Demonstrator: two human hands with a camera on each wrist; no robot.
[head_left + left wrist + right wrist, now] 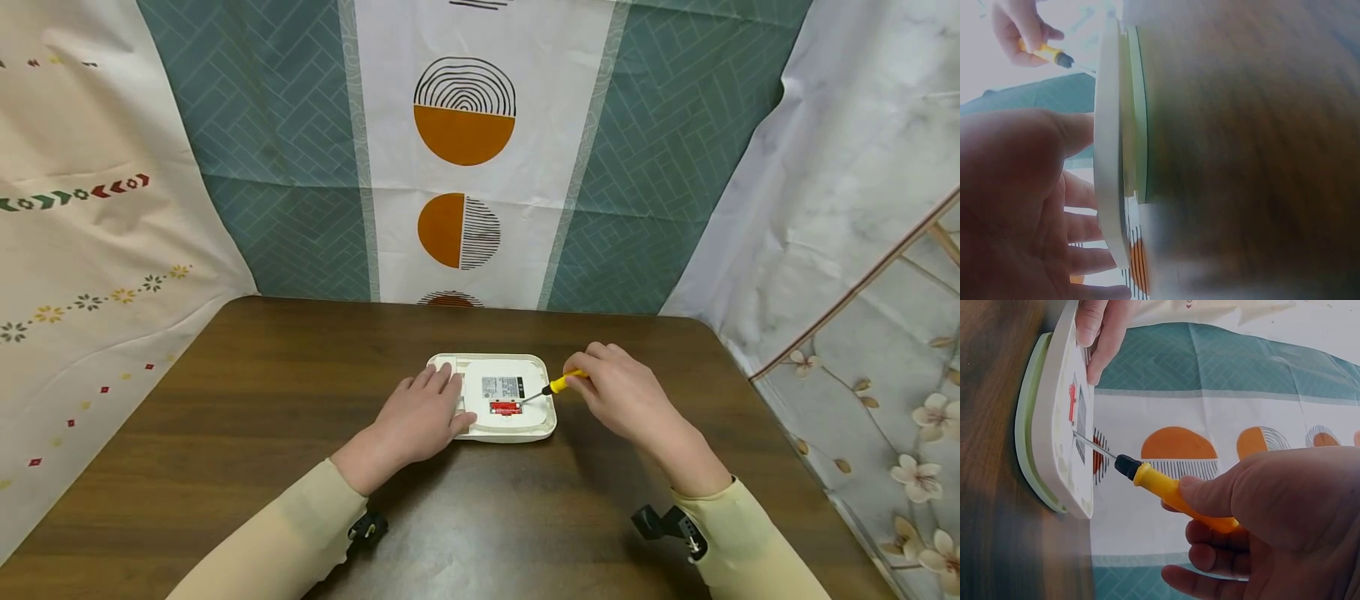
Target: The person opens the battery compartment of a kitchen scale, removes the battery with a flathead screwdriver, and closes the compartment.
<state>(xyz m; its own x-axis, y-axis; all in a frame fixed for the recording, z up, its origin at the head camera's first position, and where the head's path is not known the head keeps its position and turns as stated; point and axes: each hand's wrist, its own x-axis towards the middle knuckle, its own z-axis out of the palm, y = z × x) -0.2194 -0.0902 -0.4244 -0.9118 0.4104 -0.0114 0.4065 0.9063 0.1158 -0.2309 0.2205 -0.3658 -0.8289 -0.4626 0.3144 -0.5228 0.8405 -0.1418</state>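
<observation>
A flat white device (480, 432) with rounded corners lies underside up, a printed label (501, 387) and red batteries (506, 407) in a small recess showing on it. From the side, a pale green layer (1025, 419) shows beneath its white body. My left hand (420, 417) rests on its left end, fingers stretched over the surface, thumb near the front edge. My right hand (622, 392) grips a yellow screwdriver (1166, 490) with a black collar between thumb and fingers. The metal shaft slants down to the left, its tip right at the battery recess.
The device lies on a dark brown wooden table (300, 367). A patterned curtain (285, 150) hangs behind the far edge, with printed cloths (97, 250) on the left and a floral one (862, 333) on the right. Black wrist cameras (670, 528) sit at both sleeves.
</observation>
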